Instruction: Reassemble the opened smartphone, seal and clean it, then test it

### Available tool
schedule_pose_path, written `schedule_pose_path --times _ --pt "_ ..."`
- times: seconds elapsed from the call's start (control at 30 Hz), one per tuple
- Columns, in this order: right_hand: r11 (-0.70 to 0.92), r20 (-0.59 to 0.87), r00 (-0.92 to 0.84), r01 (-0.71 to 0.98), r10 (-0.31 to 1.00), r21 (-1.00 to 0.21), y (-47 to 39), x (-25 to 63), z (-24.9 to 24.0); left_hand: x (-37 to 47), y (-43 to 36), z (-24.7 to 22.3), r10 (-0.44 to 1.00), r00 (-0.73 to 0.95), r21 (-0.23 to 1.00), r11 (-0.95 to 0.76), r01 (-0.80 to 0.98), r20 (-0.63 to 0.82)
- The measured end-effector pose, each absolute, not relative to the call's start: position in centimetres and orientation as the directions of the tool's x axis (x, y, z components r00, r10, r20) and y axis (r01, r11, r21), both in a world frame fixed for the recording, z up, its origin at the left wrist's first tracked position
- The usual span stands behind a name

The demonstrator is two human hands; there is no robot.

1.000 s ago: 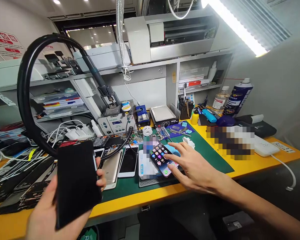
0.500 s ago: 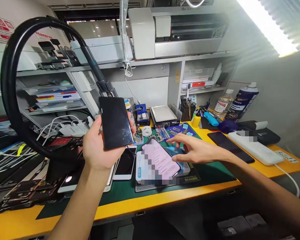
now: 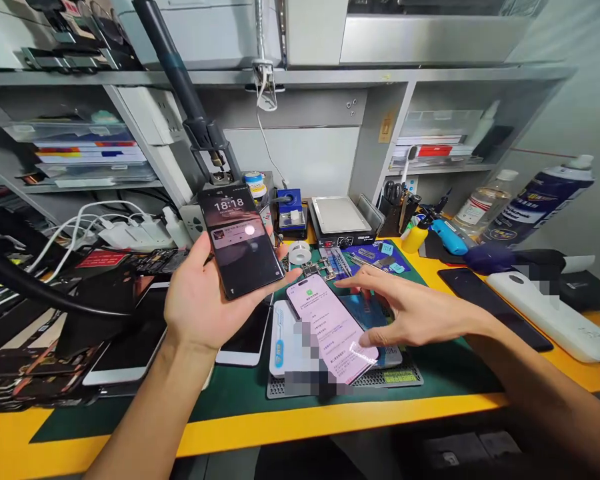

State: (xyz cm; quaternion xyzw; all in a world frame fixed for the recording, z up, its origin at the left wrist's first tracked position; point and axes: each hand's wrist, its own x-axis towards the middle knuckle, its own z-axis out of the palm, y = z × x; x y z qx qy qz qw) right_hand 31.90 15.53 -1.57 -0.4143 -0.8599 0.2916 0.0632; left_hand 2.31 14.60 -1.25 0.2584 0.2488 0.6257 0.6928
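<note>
your left hand (image 3: 193, 307) holds the dark phone (image 3: 245, 257), thumb and fingers closed on its edges — it reads 18:18. to the right, your right hand (image 3: 415, 310), thumb and forefinger apart, is over the pale phone (image 3: 325, 320) on a flat box (image 3: 280, 317) — contact unclear.

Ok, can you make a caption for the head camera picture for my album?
Left hand holding a phone that reads 18:18, right hand at a second phone.

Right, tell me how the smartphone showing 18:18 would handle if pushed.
The smartphone is probably stiff, being a flat slab. Its glossy face may feel slippery, and, cradled in the left hand, it could tip if pushed.
</note>
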Motion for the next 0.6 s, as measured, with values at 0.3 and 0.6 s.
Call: schedule_pose_path --times 0.3,0.6 --pt "0.526 -0.207 -0.625 0.760 0.753 -0.381 13.6 31.6 -2.4 3.4 14.5 -1.0 0.997 0.024 0.765 0.066 -0.641 -0.067" --pt "0.572 -0.133 -0.642 0.744 0.755 -0.346 12.5 30.0 -2.9 3.7 14.7 -1.6 0.998 -0.053 0.836 -0.005 -0.549 -0.028"
